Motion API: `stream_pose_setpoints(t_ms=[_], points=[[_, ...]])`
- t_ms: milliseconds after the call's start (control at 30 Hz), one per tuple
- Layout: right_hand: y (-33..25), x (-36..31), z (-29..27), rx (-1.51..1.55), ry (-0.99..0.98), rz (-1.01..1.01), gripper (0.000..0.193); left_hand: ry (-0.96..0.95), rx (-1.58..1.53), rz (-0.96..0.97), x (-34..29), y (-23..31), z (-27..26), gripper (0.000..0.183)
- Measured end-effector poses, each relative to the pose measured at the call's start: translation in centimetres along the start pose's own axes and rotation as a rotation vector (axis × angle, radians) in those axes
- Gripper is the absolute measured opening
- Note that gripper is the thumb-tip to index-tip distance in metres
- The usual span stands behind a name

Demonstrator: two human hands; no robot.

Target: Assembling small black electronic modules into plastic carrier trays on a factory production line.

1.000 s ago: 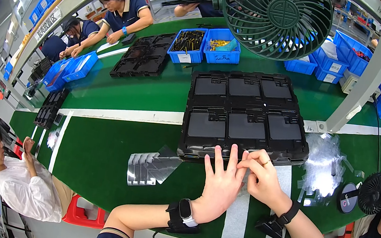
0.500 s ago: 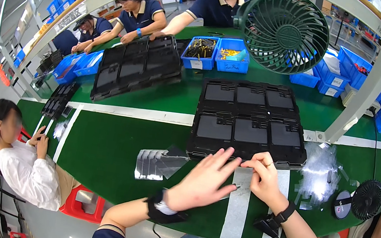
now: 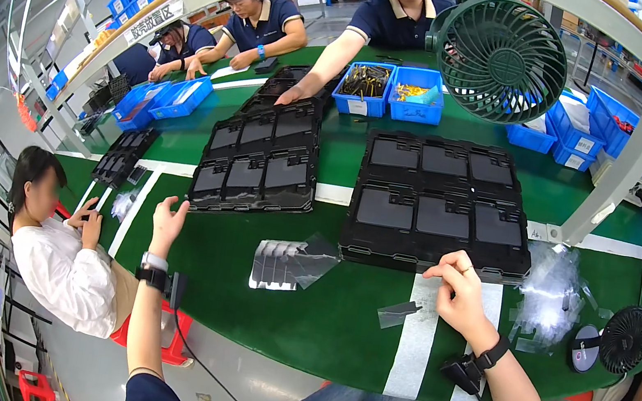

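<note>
My left hand point(image 3: 167, 224) is open, fingers raised and thumb apart, beside the near left corner of a black tray point(image 3: 252, 205). Several dark flat panels point(image 3: 245, 173) sit in that tray's compartments. A similar black tray point(image 3: 432, 260) with panels lies flat to the right. At its front edge my right hand point(image 3: 458, 294) is closed, fingers curled and thumb against them; whatever they pinch is too small to make out. Just left of it lies a small piece of dark film point(image 3: 398, 315). A sheet of clear and grey film strips point(image 3: 280, 266) rests between my hands.
Across the table a co-worker's hand point(image 3: 295, 95) touches the left tray's far end. Blue bins point(image 3: 415, 110) hold small parts. A large green fan point(image 3: 498, 61) hangs ahead. Crumpled clear film point(image 3: 552, 289) and a small black fan point(image 3: 626, 339) are at right, near a grey post point(image 3: 622, 154).
The co-worker's tray has come down onto the table at left. My left hand has moved left from beside my right hand to that tray's corner. My right hand stays near the right tray.
</note>
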State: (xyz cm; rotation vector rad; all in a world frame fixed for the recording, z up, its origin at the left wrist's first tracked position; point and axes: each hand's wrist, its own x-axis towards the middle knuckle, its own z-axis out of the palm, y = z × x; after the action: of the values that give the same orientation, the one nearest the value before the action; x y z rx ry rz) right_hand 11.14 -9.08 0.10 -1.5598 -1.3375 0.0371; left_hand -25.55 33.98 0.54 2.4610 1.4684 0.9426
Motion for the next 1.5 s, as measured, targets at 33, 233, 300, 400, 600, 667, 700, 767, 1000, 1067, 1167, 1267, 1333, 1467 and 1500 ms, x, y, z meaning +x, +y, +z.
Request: stream_pose_setpoints(t_ms=[33,233,300,400,600,667,700,767,1000,1067,1167,1267,1333,1467,1500], points=[[0.1,0.0,0.1,0.004,-0.009,0.003,0.038,-0.040,-0.019,-0.149,1.1,-2.9,1.0,0.047],[0.4,-0.2,0.0,0.019,-0.024,0.041,0.038,-0.098,0.052,-0.239,2.9,-3.4,3.9,0.053],[0.5,-0.4,-0.1,0.010,-0.025,0.046,0.038,-0.144,0.200,-0.212,3.1,-1.8,4.1,0.049],[0.6,-0.4,-0.1,0.003,-0.031,0.038,0.038,-0.046,0.110,-0.217,2.6,-1.0,4.1,0.045],[0.4,-0.2,0.1,0.040,-0.022,0.014,0.036,-0.092,0.077,-0.368,3.5,-4.5,3.3,0.039],[0.8,-0.3,0.2,0.032,-0.009,0.023,0.037,-0.209,-0.068,-0.513,3.2,-2.4,2.5,0.032],[0.7,-0.3,0.1,0.031,-0.005,0.022,0.037,-0.209,-0.068,-0.510,3.0,-2.0,1.8,0.032],[0.7,-0.3,0.1,0.060,-0.023,0.038,0.037,-0.255,-0.387,-0.663,2.4,-1.5,0.8,0.030],[0.8,-0.3,0.2,0.039,-0.013,-0.009,0.035,-0.275,-1.132,-0.829,3.2,-0.1,-0.4,0.024],[0.8,-0.4,0.3,0.069,-0.028,0.032,0.037,-0.350,-1.393,-0.855,3.1,0.2,-0.7,0.021],[0.5,-0.2,0.3,0.077,-0.033,0.039,0.037,-0.347,-1.448,-0.811,3.3,-1.5,-0.2,0.019],[0.8,-0.3,0.2,0.073,-0.025,0.032,0.036,-0.241,-1.502,-0.711,2.1,-0.2,0.0,0.018],[0.8,-0.4,0.1,0.052,-0.024,0.022,0.035,-0.157,-1.554,-0.648,1.5,1.9,-0.1,0.019],[0.8,-0.4,0.1,0.053,-0.025,0.023,0.034,0.008,-1.610,-0.576,0.8,4.3,-1.1,0.020],[0.8,-0.4,0.1,0.049,-0.024,0.020,0.034,0.007,-1.615,-0.574,0.5,4.5,-1.2,0.020]])
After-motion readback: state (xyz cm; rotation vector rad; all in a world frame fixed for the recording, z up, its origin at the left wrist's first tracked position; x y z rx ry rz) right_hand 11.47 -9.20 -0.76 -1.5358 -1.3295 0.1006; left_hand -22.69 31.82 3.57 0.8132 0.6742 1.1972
